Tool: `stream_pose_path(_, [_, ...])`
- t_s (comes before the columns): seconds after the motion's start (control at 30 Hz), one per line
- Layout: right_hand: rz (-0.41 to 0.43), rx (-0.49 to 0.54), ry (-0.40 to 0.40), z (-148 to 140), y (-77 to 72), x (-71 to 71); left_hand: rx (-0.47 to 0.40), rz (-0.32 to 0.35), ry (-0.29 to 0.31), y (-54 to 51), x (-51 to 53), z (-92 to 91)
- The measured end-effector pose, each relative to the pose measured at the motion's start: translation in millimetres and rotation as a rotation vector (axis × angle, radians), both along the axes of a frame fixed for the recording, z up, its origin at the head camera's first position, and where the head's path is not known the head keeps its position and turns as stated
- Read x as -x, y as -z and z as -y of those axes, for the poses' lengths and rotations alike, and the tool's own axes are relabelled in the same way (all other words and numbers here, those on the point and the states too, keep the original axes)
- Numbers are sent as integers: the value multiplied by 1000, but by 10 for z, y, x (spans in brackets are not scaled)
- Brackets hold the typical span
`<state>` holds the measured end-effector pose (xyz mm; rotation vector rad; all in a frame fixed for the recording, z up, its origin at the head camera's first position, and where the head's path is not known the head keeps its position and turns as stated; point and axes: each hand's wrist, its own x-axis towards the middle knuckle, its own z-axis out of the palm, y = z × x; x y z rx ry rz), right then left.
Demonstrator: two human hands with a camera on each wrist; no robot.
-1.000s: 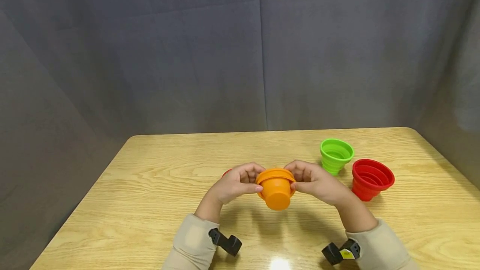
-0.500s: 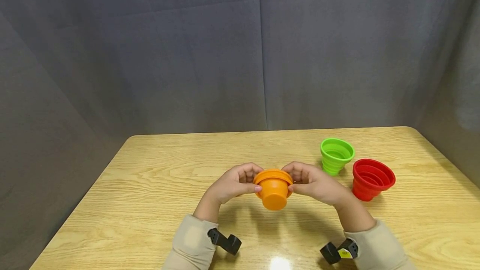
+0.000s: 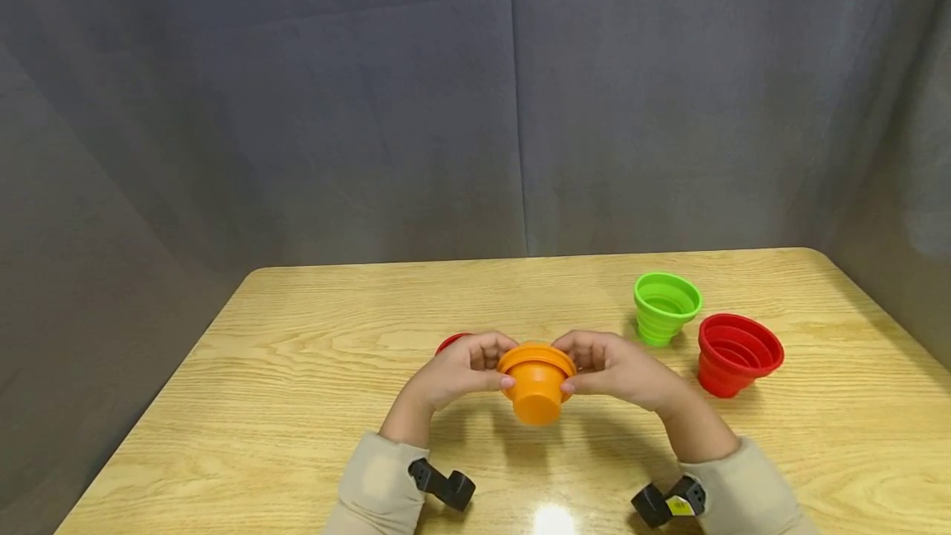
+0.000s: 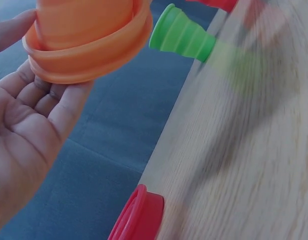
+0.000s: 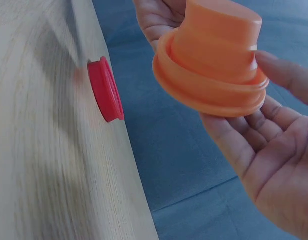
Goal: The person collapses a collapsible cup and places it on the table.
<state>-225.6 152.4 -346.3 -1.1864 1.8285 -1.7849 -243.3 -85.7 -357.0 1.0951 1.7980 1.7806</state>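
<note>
An orange collapsible cup is held above the table between both hands, its wide rim away from the person and its narrow base tilted down toward them. The left hand pinches its left side, thumb on the near face and fingers behind the rim. On the opposite side the right hand grips it the same way. Seen from the right wrist, the orange cup has a folded ring around a narrower middle, and the right hand's fingers lie under its rim.
A green cup and a taller red cup stand at the table's right. Behind the left hand lies a low red piece, mostly hidden in the head view; the right wrist view shows this flat red ring shape. Grey cloth hangs behind the table.
Both hands have shifted slightly left and a little toward the person with the orange cup. The low red piece, hidden half a second ago, shows again behind the left hand.
</note>
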Motion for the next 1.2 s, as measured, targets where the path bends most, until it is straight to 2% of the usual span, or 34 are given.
stream_pose_path(0.23, [-1, -71, 149, 61, 2, -55, 26, -35, -27, -18, -35, -35])
stream_pose_path(0.43, [-15, -169, 266, 130, -22, -98, 32, -49, -21, -15, -53, -100])
stream_pose_path(0.57, [-39, -216, 333, 184, -47, -111, 40, -52, -58, -17, -55, -131])
stream_pose_path(0.7, [-40, -219, 388, 243, -39, -120, 33, -34, -113, -3, -65, -156])
stream_pose_path(0.8, [-22, -207, 410, 275, -25, -126, 39, -28, -169, -18, -93, -179])
stream_pose_path(0.87, [-9, -201, 416, 278, -15, -119, 49, -37, -215, -65, -134, -190])
stream_pose_path(0.93, [1, -194, 414, 263, -7, -103, 61, -49, -256, -112, -166, -194])
stream_pose_path(1.0, [12, -183, 405, 238, -2, -84, 70, -60, -288, -115, -166, -192])
stream_pose_path(1.2, [15, -127, 330, 162, 6, -43, 79, -114, -343, 15, -70, -170])
